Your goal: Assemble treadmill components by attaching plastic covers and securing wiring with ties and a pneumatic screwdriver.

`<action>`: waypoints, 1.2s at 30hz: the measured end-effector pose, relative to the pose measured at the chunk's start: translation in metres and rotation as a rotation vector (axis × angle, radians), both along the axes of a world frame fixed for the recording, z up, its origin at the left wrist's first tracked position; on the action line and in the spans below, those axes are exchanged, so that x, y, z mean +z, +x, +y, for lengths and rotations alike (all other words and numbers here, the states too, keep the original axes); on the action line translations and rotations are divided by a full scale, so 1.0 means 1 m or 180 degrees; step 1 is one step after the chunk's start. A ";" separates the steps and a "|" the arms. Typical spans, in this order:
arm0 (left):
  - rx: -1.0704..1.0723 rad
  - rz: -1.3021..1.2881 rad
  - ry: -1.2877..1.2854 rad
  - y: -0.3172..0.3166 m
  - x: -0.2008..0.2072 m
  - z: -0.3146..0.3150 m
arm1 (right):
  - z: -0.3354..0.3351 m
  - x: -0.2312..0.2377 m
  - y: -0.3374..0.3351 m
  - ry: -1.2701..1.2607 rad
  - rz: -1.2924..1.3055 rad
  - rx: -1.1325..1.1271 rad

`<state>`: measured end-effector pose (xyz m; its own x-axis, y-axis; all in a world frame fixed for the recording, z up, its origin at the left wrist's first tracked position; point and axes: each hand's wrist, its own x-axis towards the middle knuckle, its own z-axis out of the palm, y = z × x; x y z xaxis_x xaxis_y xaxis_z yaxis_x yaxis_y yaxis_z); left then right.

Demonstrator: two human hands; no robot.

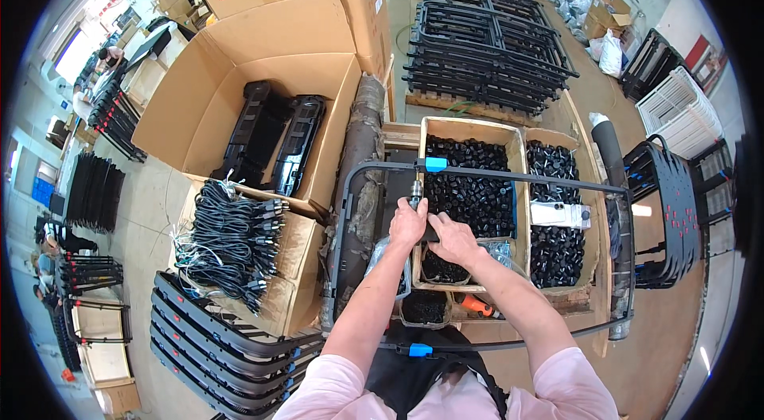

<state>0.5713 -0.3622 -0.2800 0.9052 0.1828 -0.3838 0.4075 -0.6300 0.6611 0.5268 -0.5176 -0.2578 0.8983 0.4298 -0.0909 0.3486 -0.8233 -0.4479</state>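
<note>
My left hand (407, 223) grips a small metal-tipped tool or connector (415, 191) that stands upright against the top bar of a dark rectangular metal frame (525, 175). Touching it from the right, my right hand (454, 239) pinches a small black part just below that bar. Both hands hover over a cardboard box (468, 127) filled with small black plastic parts (469, 181). A blue clip (435, 164) sits on the frame bar just right of the tool.
A second box of black parts (557, 205) lies to the right. Left are a large open carton with long black parts (274, 138), bundled black cables (231, 241) and stacked black frames (231, 348). More frames are stacked on a pallet (485, 46) behind. An orange-handled tool (477, 307) lies below.
</note>
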 end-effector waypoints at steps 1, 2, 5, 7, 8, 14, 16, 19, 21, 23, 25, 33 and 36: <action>0.0057 0.0023 -0.0078 0.001 -0.001 0.001 | 0.002 0.001 0.000 -0.0001 -0.0006 0.0004; 0.0063 0.0017 -0.0079 0.000 -0.003 0.001 | 0.005 0.001 -0.001 0.0072 -0.0038 0.0023; 0.0228 0.0001 -0.0197 -0.005 -0.002 0.002 | 0.008 0.008 -0.005 0.0127 -0.0033 0.0007; 0.0330 0.0017 -0.0150 -0.007 -0.002 0.002 | 0.008 0.010 -0.007 0.0102 0.0009 -0.0028; 0.0333 0.0003 -0.0154 -0.008 -0.003 0.002 | 0.008 0.008 -0.008 0.0132 0.0000 -0.0035; 0.0173 0.0057 0.0118 -0.012 0.004 0.004 | 0.009 0.006 -0.013 0.0097 0.0130 -0.0098; 0.0181 -0.0021 0.0107 -0.015 0.005 0.004 | 0.009 0.005 -0.015 0.0144 0.0131 -0.0071; 0.0196 -0.0162 0.0132 -0.019 0.004 0.005 | 0.011 0.004 -0.018 0.0147 0.0083 -0.0068; 0.0217 -0.0154 0.0135 -0.020 0.003 0.004 | 0.010 0.005 -0.021 0.0175 0.0077 -0.0066; 0.0223 -0.0140 0.0137 -0.022 -0.002 0.003 | 0.008 0.004 -0.022 0.0203 0.0077 -0.0079; 0.0279 -0.0438 0.0193 -0.025 -0.005 0.002 | 0.009 0.004 -0.022 0.0066 0.0095 -0.0021; 0.0027 -0.0657 0.0277 -0.036 0.019 -0.012 | -0.005 0.024 -0.038 0.0017 -0.0048 -0.0237; -0.0057 -0.0751 0.0472 -0.038 0.021 -0.024 | -0.017 0.022 -0.038 0.0053 -0.0100 -0.0308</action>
